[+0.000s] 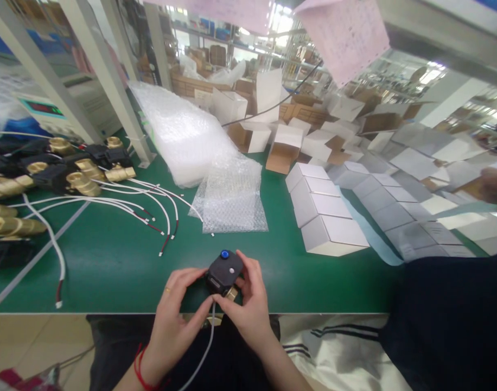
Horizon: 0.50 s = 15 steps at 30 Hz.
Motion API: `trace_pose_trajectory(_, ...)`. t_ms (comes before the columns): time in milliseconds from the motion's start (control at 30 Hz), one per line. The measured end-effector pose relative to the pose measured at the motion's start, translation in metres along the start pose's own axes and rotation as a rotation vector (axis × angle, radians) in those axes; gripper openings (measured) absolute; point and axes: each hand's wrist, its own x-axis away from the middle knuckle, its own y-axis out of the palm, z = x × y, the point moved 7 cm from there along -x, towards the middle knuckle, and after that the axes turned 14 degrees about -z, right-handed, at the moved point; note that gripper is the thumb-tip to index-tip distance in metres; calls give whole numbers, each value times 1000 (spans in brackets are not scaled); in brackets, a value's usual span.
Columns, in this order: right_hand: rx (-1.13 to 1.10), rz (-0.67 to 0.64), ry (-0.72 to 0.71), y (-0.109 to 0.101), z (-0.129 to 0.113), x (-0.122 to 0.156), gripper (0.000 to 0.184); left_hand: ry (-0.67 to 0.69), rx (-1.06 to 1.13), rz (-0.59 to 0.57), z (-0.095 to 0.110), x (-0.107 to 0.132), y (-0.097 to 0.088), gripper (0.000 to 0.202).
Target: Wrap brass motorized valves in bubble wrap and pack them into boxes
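Between my two hands, at the table's front edge, is a motorized ball valve (225, 274) with a black housing, a blue round indicator on top and a brass body partly hidden underneath. My left hand (179, 304) grips its left side, fingers at the back corner and thumb at the front. My right hand (248, 298) wraps its right side near the brass fitting. From the valve's front a white cable (210, 339) hangs down over my lap. Just beyond lie sheets of bubble wrap (234, 195).
Several brass valves with black housings (83, 176) are heaped at left, their white cables (122, 202) trailing over the green table (232, 244). White boxes (332, 217) stand in rows at right, open cartons (285, 146) behind. A co-worker's dark sleeve (447, 320) is close on the right.
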Motion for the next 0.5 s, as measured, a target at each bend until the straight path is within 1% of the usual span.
trace_pose_trajectory(33, 79, 43, 2, -1, -1, 2, 75, -12, -8, 19, 1, 3, -1, 30)
trace_pose_trajectory(100, 268, 126, 2, 0, -6, 6, 80, -47, 6, 22, 2, 9, 1, 34)
trace_pose_trajectory(167, 405, 152, -26, 7, -13, 8, 84, -88, 30, 6, 4, 13, 5, 41)
trace_pose_trajectory(233, 426, 99, -75, 19, -19, 9, 82, -175, 75, 22, 0, 14, 8, 50)
trace_pose_trajectory(267, 412, 54, -90, 26, -21, 9, 81, -237, 141, 43, -6, 14, 9, 56)
trace_pose_trajectory(367, 396, -88, -96, 44, -26, 14, 76, -457, 505, 78, -30, 10, 15, 71)
trace_pose_trajectory(433, 360, -148, -97, 48, -30, 16, 71, -554, 702, 89, -41, 6, 15, 78)
trace_pose_trajectory(500, 296, -130, -108, 42, -32, 15, 60, -608, 790, 104, -46, 3, 9, 79)
